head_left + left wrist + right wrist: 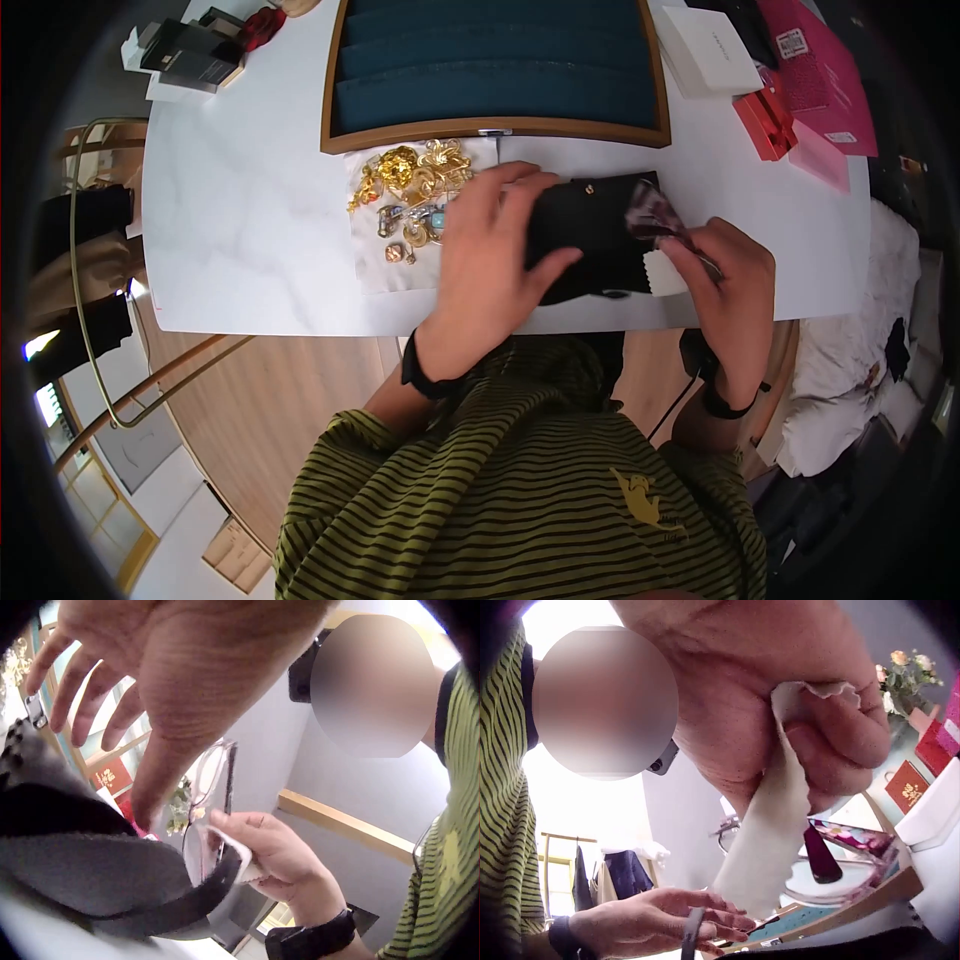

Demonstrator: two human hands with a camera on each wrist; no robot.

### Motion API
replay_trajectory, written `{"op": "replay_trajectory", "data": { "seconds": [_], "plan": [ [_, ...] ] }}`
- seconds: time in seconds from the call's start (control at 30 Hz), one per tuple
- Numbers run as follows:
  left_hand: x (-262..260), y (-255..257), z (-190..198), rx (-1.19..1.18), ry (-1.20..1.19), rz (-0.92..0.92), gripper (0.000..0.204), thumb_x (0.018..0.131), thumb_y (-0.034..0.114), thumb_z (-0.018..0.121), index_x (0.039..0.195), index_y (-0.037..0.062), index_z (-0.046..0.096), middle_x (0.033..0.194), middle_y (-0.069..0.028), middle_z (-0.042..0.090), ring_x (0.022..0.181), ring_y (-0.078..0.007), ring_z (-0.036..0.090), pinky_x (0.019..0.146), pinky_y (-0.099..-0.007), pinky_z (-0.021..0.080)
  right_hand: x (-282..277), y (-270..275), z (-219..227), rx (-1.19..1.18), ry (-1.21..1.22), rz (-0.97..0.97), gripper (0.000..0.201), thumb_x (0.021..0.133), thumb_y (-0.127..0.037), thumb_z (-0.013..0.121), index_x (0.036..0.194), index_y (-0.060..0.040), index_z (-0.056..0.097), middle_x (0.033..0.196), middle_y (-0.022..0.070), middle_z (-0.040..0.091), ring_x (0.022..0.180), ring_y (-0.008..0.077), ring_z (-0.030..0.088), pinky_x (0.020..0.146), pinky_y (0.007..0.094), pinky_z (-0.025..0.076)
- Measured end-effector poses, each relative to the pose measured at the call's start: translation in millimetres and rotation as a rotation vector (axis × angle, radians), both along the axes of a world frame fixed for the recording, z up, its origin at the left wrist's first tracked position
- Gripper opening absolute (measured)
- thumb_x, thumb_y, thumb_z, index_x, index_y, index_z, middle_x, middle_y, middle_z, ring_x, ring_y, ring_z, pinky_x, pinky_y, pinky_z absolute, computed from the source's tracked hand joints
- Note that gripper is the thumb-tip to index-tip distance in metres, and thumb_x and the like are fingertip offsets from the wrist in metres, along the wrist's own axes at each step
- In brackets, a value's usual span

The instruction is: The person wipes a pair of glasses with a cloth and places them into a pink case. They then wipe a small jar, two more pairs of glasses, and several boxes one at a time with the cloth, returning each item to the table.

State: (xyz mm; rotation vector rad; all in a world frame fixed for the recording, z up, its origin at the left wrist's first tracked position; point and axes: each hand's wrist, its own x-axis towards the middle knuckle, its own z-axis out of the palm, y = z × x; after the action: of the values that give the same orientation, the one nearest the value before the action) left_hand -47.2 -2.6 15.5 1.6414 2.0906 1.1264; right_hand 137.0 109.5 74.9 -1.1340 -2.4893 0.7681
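gold-toned jewellery [398,168] on pale sheet [385,277]; l. hand [490,240], fingers spread, over l. part of blk pouch [585,240], contact unclear; eyeglasses [654,213] over pouch's r. end, pinched by r. hand [730,275], whose curled fingers also grip zigzag-edged white cloth [664,275].

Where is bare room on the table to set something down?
Widest: the table left of the jewelry, below the black box. Smaller: between the right hand, the red box and the right edge. Crowded: case, jewelry and upper right.
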Motion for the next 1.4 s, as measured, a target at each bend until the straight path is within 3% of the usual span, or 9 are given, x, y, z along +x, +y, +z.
{"op": "replay_trajectory", "data": {
  "seconds": [0.13, 0.17, 0.3, 0.5, 0.7, 0.87, 1.03, 1.2, 1.4],
  "plan": [
    [-10, -13, 19, 0.284, -0.058, 0.053, 0.035, 0.071, 0.003, 0.072, 0.104, 0.001, 0.062, 0.111, -0.0127, 0.057, 0.099, -0.0303, 0.056, 0.089, -0.0388, 0.044, -7, 2, -4, 0.055, -0.143, 0.136, 0.016, 0.077, -0.016, 0.07, 0.077, -0.0014, 0.064, 0.065, 0.0096, 0.055, 0.056, 0.0272, 0.054, 0.052, 0.0353, 0.04],
    [-9, -9, 27, 0.35, -0.029, 0.02, 0.032, 0.066, 0.006, 0.073, 0.097, 0.0047, 0.068, 0.104, -0.0094, 0.059, 0.095, -0.0264, 0.052, 0.08, -0.0355, 0.041, -10, 0, -4, 0.051, -0.153, 0.147, 0.017, 0.077, -0.019, 0.071, 0.076, -0.0028, 0.064, 0.066, 0.0088, 0.055, 0.057, 0.0279, 0.054, 0.052, 0.0365, 0.041],
    [-1, -1, 31, 0.262, 0.202, -0.162, 0.031, 0.061, 0.009, 0.074, 0.092, 0.0073, 0.07, 0.096, -0.0007, 0.06, 0.085, -0.0209, 0.051, 0.071, -0.0321, 0.04, -17, -6, -7, 0.049, -0.151, 0.242, 0.017, 0.077, -0.019, 0.071, 0.078, -0.0034, 0.064, 0.067, 0.0082, 0.055, 0.056, 0.0276, 0.053, 0.051, 0.0367, 0.04],
    [-2, -1, 28, 0.144, 0.04, -0.124, 0.025, 0.063, 0.003, 0.076, 0.088, 0.0066, 0.072, 0.078, -0.0029, 0.06, 0.072, -0.0203, 0.054, 0.062, -0.0308, 0.043, -14, -9, 1, -0.01, -0.057, 0.157, 0.015, 0.075, -0.016, 0.073, 0.08, -0.0035, 0.065, 0.066, 0.0067, 0.055, 0.054, 0.025, 0.054, 0.05, 0.0352, 0.04],
    [-1, -4, 27, 0.04, -0.101, -0.071, 0.023, 0.069, 0.002, 0.075, 0.091, 0.0043, 0.072, 0.077, -0.0059, 0.061, 0.066, -0.0188, 0.058, 0.059, -0.0294, 0.046, -9, -2, 1, -0.143, 0.014, 0.18, 0.016, 0.078, -0.014, 0.071, 0.082, -0.0006, 0.064, 0.065, 0.0096, 0.058, 0.053, 0.0249, 0.053, 0.05, 0.0343, 0.04],
    [2, -3, 26, 0.034, -0.12, -0.072, 0.021, 0.071, 0.002, 0.074, 0.092, 0.0036, 0.071, 0.078, -0.0064, 0.061, 0.065, -0.0184, 0.06, 0.058, -0.0285, 0.048, -5, 2, -5, -0.253, 0.042, 0.165, 0.021, 0.088, -0.016, 0.059, 0.078, 0.0018, 0.061, 0.063, 0.0133, 0.056, 0.055, 0.0297, 0.053, 0.054, 0.0368, 0.04],
    [7, 0, 29, 0.03, -0.128, -0.049, 0.018, 0.074, 0.005, 0.073, 0.092, 0.0043, 0.071, 0.079, -0.0058, 0.061, 0.064, -0.0195, 0.061, 0.057, -0.0297, 0.048, -2, 6, -6, -0.341, 0.023, 0.17, 0.022, 0.088, -0.017, 0.059, 0.075, 0.0018, 0.06, 0.061, 0.0146, 0.052, 0.055, 0.0305, 0.051, 0.053, 0.0377, 0.038],
    [1, -4, 35, -0.2, 0.009, -0.228, 0.016, 0.075, 0.012, 0.073, 0.09, 0.0061, 0.071, 0.079, -0.0043, 0.06, 0.061, -0.0207, 0.061, 0.055, -0.0314, 0.048, 3, 6, -11, -0.342, -0.035, 0.271, 0.02, 0.083, -0.016, 0.064, 0.074, 0.0012, 0.06, 0.06, 0.0131, 0.051, 0.055, 0.0299, 0.051, 0.052, 0.0378, 0.037],
    [-5, -5, 27, 0.002, -0.087, -0.313, 0.016, 0.073, 0.01, 0.074, 0.087, 0.005, 0.07, 0.079, -0.0044, 0.06, 0.058, -0.019, 0.059, 0.053, -0.0307, 0.048, 7, 7, -8, -0.418, -0.013, 0.336, 0.014, 0.081, -0.013, 0.066, 0.075, -0.0003, 0.062, 0.063, 0.0099, 0.055, 0.054, 0.0255, 0.051, 0.051, 0.0339, 0.037]
  ]
}}
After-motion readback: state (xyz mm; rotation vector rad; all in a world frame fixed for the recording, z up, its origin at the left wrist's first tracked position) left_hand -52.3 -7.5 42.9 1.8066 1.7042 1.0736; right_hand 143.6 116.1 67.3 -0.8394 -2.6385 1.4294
